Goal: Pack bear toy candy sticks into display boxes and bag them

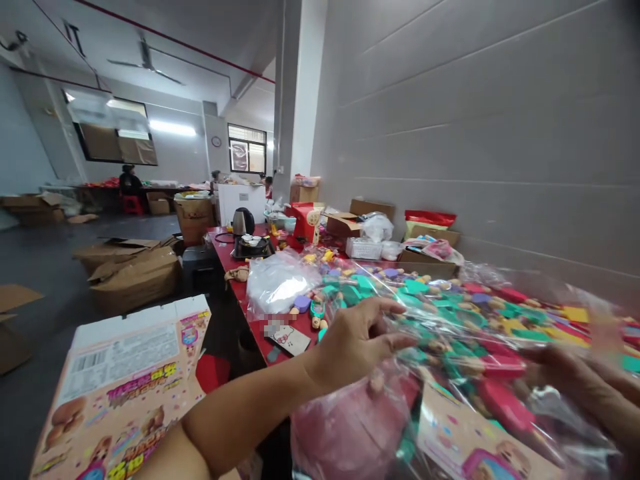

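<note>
My left hand (353, 343) is over the front of the red table (255, 323), its thumb and fingers pinched on the edge of a clear plastic bag (415, 320). At the right, blurred by motion, my right hand (575, 380) is at the bag's other side; what its fingers grip is hard to make out. Beneath the clear film lie a pink plastic-wrapped item (350, 427) and a printed card (475, 433) with cartoon pictures. Many small green, red, yellow and purple toy pieces (415, 287) spread behind the hands.
A stack of clear bags (280, 283), a phone with a cartoon case (287, 338) and a kettle (243, 222) stand or lie on the table. A printed carton (125, 387) is at lower left. Brown cartons (135, 273) rest on the floor. A person (130, 181) sits far back.
</note>
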The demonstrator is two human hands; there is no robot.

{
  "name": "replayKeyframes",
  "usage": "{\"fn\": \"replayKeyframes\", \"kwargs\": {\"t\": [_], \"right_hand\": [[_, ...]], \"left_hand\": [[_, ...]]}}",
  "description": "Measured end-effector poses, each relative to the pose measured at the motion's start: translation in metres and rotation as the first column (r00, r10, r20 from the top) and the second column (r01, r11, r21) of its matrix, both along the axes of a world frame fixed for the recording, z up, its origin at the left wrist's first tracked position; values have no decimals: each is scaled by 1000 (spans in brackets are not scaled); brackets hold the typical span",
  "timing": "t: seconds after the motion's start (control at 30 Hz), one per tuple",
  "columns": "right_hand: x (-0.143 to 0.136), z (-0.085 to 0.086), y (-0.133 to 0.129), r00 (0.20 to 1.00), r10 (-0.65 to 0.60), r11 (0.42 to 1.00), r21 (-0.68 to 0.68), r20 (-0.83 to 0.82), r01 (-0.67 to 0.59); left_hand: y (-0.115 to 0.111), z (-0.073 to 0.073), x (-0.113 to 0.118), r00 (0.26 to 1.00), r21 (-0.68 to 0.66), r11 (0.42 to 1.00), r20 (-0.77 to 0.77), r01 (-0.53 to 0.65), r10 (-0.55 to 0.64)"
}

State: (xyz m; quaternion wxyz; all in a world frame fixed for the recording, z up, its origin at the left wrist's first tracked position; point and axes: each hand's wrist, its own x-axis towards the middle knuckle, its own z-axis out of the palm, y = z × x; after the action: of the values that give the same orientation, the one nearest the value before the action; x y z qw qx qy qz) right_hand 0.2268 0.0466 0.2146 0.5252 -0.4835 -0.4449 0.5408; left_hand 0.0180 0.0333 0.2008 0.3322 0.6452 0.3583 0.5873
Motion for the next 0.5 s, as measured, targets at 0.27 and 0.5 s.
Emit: {"fn": "replayKeyframes", "kwargs": {"t": [0.27, 0.5], "right_hand": [[-39, 6, 0, 990, 134, 941, -310, -40, -140], [4, 17, 46, 964, 16, 988, 143, 265, -56]], "left_hand": [[-4, -20, 16, 940, 422, 883, -163, -208, 299], [29, -19, -24, 841, 289, 806, -4, -517, 541]]}}
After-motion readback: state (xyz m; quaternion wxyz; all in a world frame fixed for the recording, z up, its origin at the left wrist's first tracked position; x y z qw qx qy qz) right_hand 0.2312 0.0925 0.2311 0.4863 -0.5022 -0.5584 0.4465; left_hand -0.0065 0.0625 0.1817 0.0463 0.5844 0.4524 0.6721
